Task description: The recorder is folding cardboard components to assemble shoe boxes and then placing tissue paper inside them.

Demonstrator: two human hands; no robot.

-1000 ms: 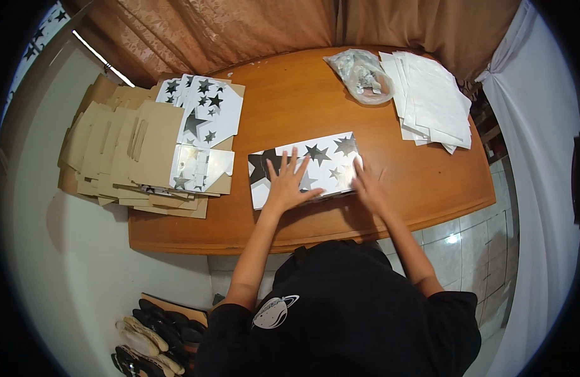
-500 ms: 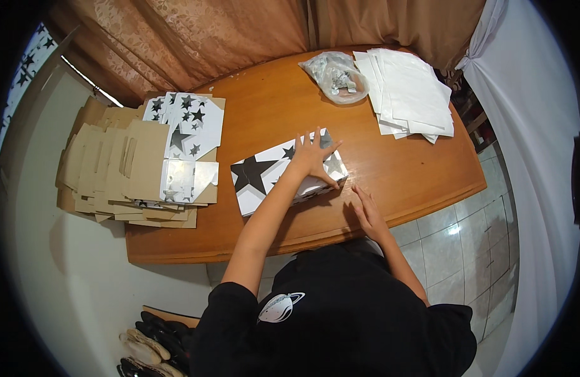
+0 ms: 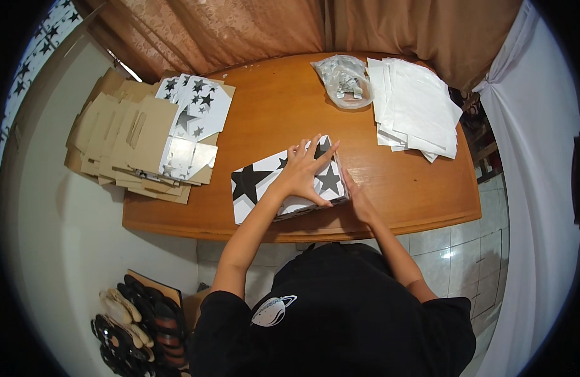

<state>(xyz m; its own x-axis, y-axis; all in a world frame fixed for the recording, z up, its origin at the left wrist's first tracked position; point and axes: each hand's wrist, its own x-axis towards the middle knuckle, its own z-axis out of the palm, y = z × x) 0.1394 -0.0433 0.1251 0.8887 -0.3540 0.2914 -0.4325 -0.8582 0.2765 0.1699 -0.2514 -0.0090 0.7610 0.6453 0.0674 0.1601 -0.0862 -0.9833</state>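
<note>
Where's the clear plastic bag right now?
In the head view, the clear plastic bag sits at the table's far edge, right of centre, just left of the white paper stack.

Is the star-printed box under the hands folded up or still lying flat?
Folded up: the star-printed box shows a raised side along its near edge, left hand pressing its top, right hand at its end.

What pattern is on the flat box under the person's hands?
Black stars of different sizes on a white cardboard box, seen best in the head view.
</note>
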